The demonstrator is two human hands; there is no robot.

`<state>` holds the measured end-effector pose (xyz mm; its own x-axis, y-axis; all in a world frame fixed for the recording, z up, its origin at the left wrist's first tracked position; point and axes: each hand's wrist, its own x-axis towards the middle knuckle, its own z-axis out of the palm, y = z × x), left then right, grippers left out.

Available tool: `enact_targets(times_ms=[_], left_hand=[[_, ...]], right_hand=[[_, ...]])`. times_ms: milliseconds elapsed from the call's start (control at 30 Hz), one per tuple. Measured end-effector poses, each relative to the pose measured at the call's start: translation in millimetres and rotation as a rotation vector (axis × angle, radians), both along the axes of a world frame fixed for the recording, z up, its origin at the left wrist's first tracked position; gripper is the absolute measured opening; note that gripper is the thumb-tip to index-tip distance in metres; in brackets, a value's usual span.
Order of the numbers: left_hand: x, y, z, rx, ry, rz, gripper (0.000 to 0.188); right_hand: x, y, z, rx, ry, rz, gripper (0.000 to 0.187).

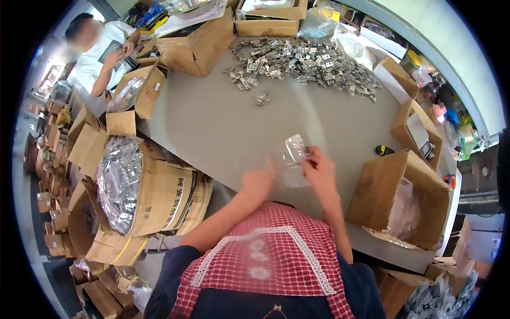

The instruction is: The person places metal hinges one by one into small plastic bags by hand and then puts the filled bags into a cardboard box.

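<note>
A small clear plastic bag (pixel 291 166) stretches between my two hands above the near part of the grey table. At its right edge the fingers of my right hand (pixel 321 171) are closed on the plastic. My left hand (pixel 258 182) is by the bag's left edge, its fingers smeared by motion, so their grip does not show. Glare on the film makes it hard to see whether anything is inside. Beyond, toward the table's far side, spreads a heap of small silvery metal hinge-like pieces (pixel 313 61). A little cluster of them (pixel 262 98) lies apart, nearer me.
An open cardboard box (pixel 372 186) with clear plastic bags stands at right. Beside it lies a yellow-and-black tool (pixel 383 150). A large carton (pixel 162 199) of plastic-wrapped metal parts is at left. More boxes (pixel 199 45) line the far edge. A co-worker (pixel 101 58) works at far left.
</note>
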<state>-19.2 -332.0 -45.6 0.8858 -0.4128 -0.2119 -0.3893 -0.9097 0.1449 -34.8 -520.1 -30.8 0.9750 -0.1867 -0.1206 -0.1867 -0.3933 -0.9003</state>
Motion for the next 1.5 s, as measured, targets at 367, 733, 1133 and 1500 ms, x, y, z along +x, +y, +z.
enact_targets(times_ms=[367,733,1133,1500], left_hand=[[21,-13,42,-0.67,-0.387,-0.224,0.044],[21,-27,66,-0.563,-0.655,-0.22,0.028],[11,-11,59,-0.909,0.677,0.069,0.032],[13,-10,53,-1.034,0.89,0.125,0.028]], right_hand=[[-21,-5,-3,0.552,0.059,0.142,0.015],[-21,-7,9,0.585,0.143,0.191,0.013],[-26,-7,16,0.785,0.169,0.239,0.015],[-24,-7,18,0.734,0.194,0.246,0.015]])
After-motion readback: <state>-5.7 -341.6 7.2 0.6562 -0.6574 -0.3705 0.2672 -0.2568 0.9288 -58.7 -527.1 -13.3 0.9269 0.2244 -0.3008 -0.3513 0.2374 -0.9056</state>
